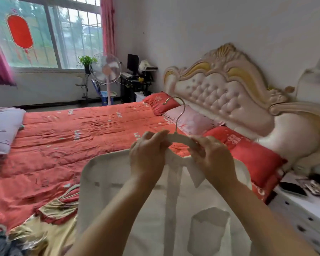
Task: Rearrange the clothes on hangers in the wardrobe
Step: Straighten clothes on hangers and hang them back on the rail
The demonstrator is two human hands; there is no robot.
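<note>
Stretching both forearms forward from the bottom of the view and holding up a white shirt (174, 209), its front facing the camera, chest pocket and placket hanging down between the arms. Gripping a white hanger (181, 138) with both hands: left hand (148, 156) curling its fingers round one shoulder of the hanger, right hand (212, 156) pinching collar and hanger together on the other. Sitting just either side of the hanger's neck, with neither hand nearer than the other. Running the hanger's long axis left to right between the hands and dipping it a little toward the right, with the metal hook pointing up and away and its tip curling over to the left. Seemingly seating the collar on the hanger, so probably not yet ready for the rail. Not showing the wardrobe anywhere, so likely calling for a turn of the body before hooking, and for one hand shifting to the neck.

Hanging the shirt in the air over the near edge of the bed (81, 135), toward its headboard end. Looking across a red quilt to three pillows (190, 119) along the head edge, backing onto a tufted headboard (225, 85). Passing a folded lilac bundle (2, 130) at the foot edge and a heap of clothes (44, 228) at the near left corner. Taking in a standing fan (105, 71) and a barred window (44, 34) on the far side, and white drawers (303, 209) carrying a dark phone (292, 188) just beside the headboard corner.
</note>
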